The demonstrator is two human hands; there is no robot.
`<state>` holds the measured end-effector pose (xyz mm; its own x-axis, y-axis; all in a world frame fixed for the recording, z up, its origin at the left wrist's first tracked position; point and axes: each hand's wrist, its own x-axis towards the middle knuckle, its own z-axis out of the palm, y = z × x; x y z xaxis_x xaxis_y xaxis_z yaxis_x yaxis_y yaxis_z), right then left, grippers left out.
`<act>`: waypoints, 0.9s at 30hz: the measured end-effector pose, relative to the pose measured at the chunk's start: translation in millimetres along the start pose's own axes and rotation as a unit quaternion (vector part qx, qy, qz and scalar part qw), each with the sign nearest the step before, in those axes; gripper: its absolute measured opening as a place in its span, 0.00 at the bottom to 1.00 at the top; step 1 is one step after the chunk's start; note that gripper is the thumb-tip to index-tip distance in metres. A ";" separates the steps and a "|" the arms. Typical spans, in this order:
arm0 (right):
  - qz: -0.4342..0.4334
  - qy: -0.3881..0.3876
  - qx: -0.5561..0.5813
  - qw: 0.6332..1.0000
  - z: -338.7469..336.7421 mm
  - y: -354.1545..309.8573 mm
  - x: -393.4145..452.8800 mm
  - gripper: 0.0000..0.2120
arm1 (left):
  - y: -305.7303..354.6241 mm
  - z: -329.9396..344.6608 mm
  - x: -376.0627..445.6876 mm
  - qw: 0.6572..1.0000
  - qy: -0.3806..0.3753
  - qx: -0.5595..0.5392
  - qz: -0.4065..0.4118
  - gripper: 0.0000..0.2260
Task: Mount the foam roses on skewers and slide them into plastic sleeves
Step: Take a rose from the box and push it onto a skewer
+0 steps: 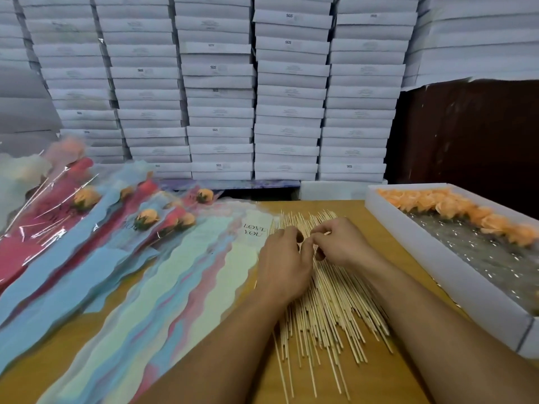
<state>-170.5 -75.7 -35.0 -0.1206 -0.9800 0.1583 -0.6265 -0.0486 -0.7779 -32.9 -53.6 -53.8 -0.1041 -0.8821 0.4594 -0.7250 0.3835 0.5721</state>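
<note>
right now both hands, the left hand (281, 265) and right hand (339, 242), pinch with curled fingers at the skewers (326, 304) lying lengthwise beneath them, foam roses (455, 208) boxed rightward, nearer the right.

**Small craft packing room / stockroom**

Looks like a workshop w/ storage, not a home. Back of frame, top left to top right: wall of identical flat white boxes (288, 91) stacked in columns, some printed "SGS". Lower half: wooden table (358, 211) laid out for batch work – loose skewers (326, 301) at centre, white tray (455, 272) of orange foam roses (455, 208) at right, printed plastic sleeves (163, 275) fanned out at left.
</note>
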 end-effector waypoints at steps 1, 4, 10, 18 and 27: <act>0.000 0.003 -0.004 1.000 -0.7 0.0 0.1 0.11 | -0.9 0.4 -1.7 1.000 0.001 -0.004 0.002 0.14; -0.007 0.008 -0.023 1.000 -2.7 0.7 -1.0 0.11 | -0.7 1.2 -4.6 1.000 0.000 -0.015 0.003 0.13; -0.009 0.032 -0.027 0.999 -6.7 -6.2 -3.1 0.05 | -3.4 4.8 -7.4 1.000 -0.001 -0.027 -0.001 0.11; 0.063 0.032 -0.055 0.996 -48.3 -11.3 13.1 0.12 | -4.4 3.4 -8.8 0.999 -0.022 -0.030 0.001 0.12; 0.187 0.110 -0.388 0.896 -182.2 38.5 23.6 0.18 | -1.9 0.4 -7.9 0.999 -0.024 -0.041 0.002 0.12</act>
<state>-337.7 -65.5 49.5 -0.5292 -0.8337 0.1577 -0.8469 0.5079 -0.1574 -31.0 -47.5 -58.8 -0.1416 -0.8920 0.4292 -0.6662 0.4066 0.6251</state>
